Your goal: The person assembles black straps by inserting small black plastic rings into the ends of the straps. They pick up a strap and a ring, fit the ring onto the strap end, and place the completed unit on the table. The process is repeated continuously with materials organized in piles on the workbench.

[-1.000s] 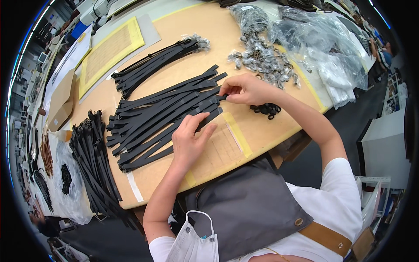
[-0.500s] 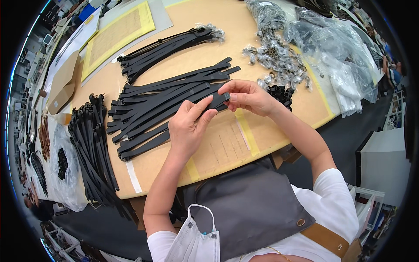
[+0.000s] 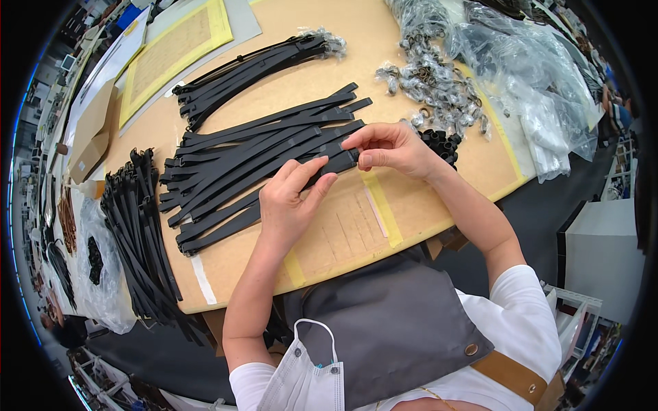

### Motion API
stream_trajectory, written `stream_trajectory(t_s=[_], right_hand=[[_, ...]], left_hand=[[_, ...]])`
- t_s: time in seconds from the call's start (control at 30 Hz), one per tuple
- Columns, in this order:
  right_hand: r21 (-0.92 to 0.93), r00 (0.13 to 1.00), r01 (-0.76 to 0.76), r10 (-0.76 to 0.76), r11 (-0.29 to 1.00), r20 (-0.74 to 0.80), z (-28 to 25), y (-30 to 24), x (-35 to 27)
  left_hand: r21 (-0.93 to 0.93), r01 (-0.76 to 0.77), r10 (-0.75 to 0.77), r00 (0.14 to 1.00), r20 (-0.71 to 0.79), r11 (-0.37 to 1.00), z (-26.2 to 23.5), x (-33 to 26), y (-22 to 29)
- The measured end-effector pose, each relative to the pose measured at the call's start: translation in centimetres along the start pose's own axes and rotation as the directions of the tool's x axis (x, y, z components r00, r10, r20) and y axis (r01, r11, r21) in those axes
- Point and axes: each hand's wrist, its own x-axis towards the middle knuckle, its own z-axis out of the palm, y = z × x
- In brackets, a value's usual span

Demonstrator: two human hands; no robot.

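Over the table [image 3: 439, 198], left hand [image 3: 288, 202] and right hand [image 3: 396, 152] pinch one strap [image 3: 340, 162], fingers nearly closed; work seems midway, other straps [image 3: 236, 171] and loops [image 3: 440, 145] lie waiting.

On the table [image 3: 312, 243], straps [image 3: 253, 168] lie between a strap heap [image 3: 137, 226] left and loops [image 3: 442, 146] right.

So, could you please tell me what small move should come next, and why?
Perhaps steady the black strap with the left hand and adjust its tip with the right hand, since both hands' fingers are at that end.
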Motion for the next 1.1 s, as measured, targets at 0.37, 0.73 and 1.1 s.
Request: stream_trajectory(t_s=[0.37, 0.73, 1.1], right_hand=[[0.027, 0.998, -0.010, 0.012, 1.000, -0.067, -0.3, 0.0, 0.1], [0.136, 0.982, 0.036, -0.009, 0.990, -0.191, 1.3, 1.3, 0.7], [0.201, 0.976, -0.130, 0.161, 0.971, -0.144, 3.5, 1.7, 0.3]], left_hand=[[-0.086, 0.004, -0.005, 1.000, -0.019, 0.996, 0.2, 0.2, 0.4], [-0.021, -0.059, 0.057, 0.993, -0.105, 0.998, 0.5, 0.1, 0.2], [-0.052, -0.103, 0.097, 0.989, -0.115, 0.993, 1.8, -0.2, 0.0]])
